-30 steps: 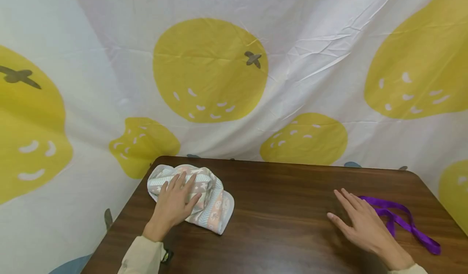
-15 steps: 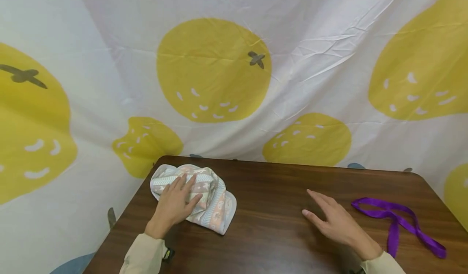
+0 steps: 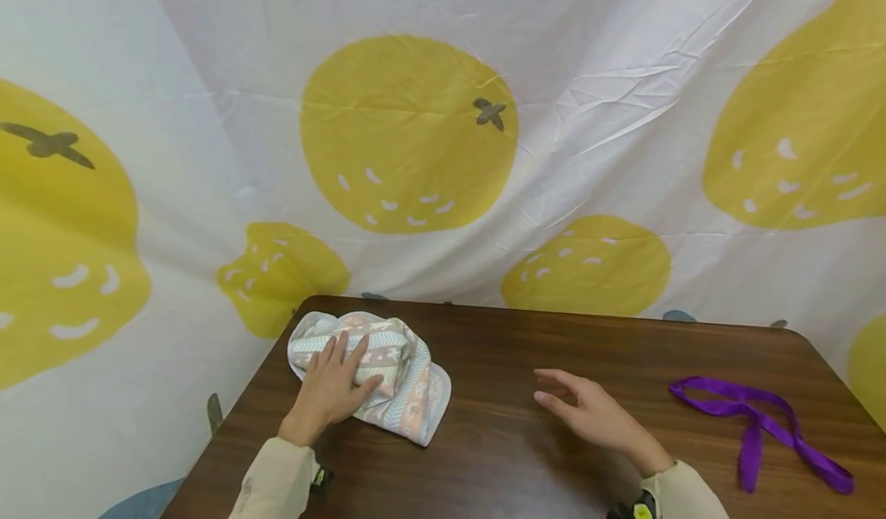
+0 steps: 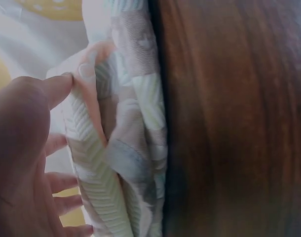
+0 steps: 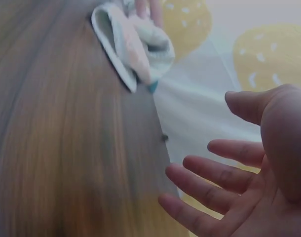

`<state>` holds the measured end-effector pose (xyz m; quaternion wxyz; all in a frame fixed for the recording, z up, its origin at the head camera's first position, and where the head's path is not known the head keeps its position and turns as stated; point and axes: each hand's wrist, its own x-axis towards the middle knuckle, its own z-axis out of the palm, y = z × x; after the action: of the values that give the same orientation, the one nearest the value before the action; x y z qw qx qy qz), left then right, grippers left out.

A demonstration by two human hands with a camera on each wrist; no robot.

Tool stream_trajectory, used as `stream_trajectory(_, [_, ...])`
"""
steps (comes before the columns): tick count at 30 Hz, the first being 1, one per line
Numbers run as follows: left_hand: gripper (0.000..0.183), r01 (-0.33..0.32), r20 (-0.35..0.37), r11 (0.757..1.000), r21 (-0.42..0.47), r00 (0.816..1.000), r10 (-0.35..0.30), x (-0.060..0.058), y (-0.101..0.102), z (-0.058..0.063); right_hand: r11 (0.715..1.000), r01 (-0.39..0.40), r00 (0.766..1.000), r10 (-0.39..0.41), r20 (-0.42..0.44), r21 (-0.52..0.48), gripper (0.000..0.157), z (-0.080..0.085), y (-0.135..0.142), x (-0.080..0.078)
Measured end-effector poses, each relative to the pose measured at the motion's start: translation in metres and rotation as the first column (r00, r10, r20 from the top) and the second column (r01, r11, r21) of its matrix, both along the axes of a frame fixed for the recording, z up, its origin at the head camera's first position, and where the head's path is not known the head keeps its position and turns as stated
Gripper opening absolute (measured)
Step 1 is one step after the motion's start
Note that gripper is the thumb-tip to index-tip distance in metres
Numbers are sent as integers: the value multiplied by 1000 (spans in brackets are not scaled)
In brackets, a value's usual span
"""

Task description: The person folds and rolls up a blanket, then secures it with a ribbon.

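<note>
A folded, bunched cloth (image 3: 408, 388) with pastel pink, grey and pale blue stripes and animal prints lies at the table's left. My left hand (image 3: 331, 388) rests on it with fingers spread; in the left wrist view the fingertips meet the folded layers of the cloth (image 4: 98, 182). Over the middle of the table is my right hand (image 3: 595, 415), fingers loosely bent, holding nothing. Its palm and relaxed fingers show in the right wrist view, apart from the cloth (image 5: 135, 47). A loosely looped purple ribbon (image 3: 768, 419) lies on the right side of the table.
The dark brown wooden table (image 3: 498, 457) has rounded far corners. Close behind it and on the left hangs a white curtain (image 3: 588, 34) printed with large yellow fruit. Both forearms wear cream sleeves (image 3: 273, 477), with a dark band at each wrist.
My right hand has moved left, away from the ribbon, toward the middle of the table, its fingers bending a little more. My left hand has stayed on the cloth.
</note>
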<state>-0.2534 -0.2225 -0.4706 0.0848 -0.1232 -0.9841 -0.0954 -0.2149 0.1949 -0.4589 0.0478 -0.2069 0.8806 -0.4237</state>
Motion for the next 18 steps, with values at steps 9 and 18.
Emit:
stream_trajectory(9, [70, 6, 62, 999, 39, 998, -9, 0, -5, -10, 963, -61, 970, 120, 213, -264, 49, -10, -54, -25])
stream_trajectory(18, [66, 16, 67, 998, 66, 998, -20, 5, -3, -13, 941, 98, 955, 3, 297, -325, 43, -25, -113, -41])
